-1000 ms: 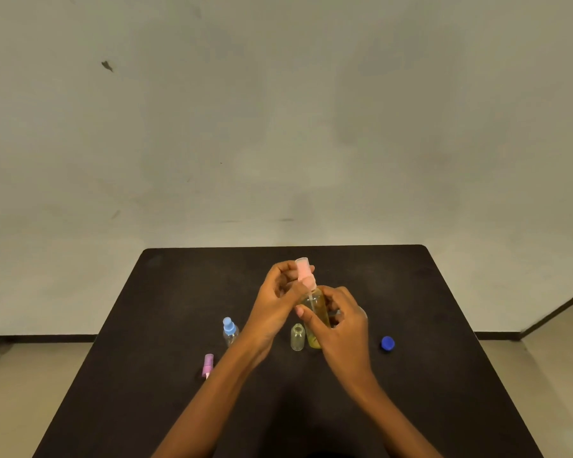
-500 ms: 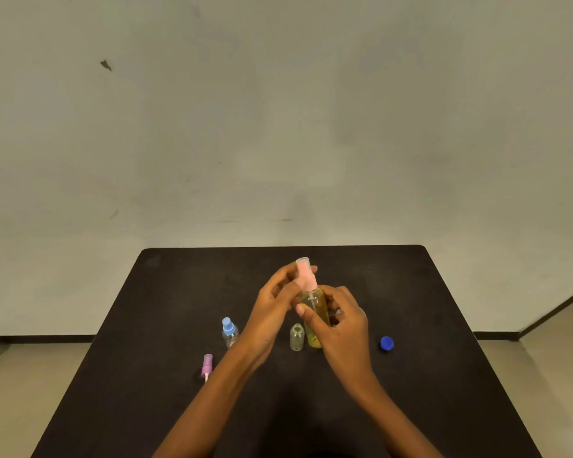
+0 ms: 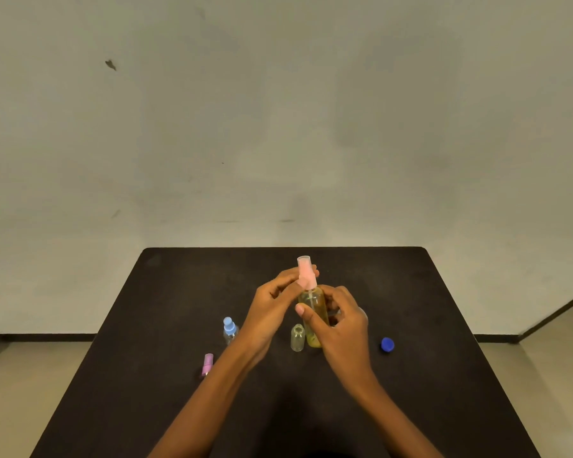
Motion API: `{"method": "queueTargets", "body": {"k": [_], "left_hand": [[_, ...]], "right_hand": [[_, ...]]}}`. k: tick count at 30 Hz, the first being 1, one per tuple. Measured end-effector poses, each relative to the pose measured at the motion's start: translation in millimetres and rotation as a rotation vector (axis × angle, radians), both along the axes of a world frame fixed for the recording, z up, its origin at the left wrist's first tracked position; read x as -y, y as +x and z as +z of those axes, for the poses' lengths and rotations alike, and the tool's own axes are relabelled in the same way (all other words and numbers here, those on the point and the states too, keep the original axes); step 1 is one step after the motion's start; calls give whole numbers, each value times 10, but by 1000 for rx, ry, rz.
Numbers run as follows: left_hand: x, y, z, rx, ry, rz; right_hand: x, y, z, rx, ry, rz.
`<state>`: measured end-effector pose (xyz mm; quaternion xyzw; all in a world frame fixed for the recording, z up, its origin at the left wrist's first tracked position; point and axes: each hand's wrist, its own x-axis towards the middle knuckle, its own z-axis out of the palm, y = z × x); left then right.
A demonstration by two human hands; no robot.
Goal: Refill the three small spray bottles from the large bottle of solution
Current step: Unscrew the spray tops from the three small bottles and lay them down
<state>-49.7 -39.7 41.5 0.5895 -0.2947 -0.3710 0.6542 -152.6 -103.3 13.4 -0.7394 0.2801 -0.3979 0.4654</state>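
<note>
Spray bottle (image 3: 313, 302) first: it is up in your two hands, over the middle of the black table (image 3: 179, 276), standing straight. It is clear and round like a tube, and it is nearly full of yellow water. Its pink top (image 3: 305, 274) is smooth plastic with a see-through cover on the very tip.

Your left hand (image 3: 272, 312) pinches the pink top between thumb and curled fingers. Your right hand (image 3: 344, 325) wraps around the clear body, with the thumb pressed flat on the front. I think you hold it this way so one hand keeps the bottle from spinning while the other turns the top on tight. I cannot tell if the bottom touches the table.

Just beside it, on the left, stands a small clear bottle (image 3: 297, 338) with no top and nothing inside, so it looks ready to be filled next. Its purple spray top (image 3: 207, 364) may be the one lying on its side near your left arm. A bottle with a blue top (image 3: 229, 330) stands further left, and it looks empty too.

A round blue cap (image 3: 387, 344) lies alone to the right. It may belong to the big bottle, which I cannot see clearly behind your right hand
</note>
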Motion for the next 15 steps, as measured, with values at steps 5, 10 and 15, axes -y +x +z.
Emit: {"method": "queueTargets", "body": {"k": [5,10,15], "left_hand": [[-22,9,24,-11,16,164],[-129,192,155,-138,-116,382],[-418,698,112,-180,-130,598]], "right_hand": [[-50,22,-12,-21,-7,15],[-112,75,-104,-68,15,73],[-148,196,-329,-97,127,68]]}}
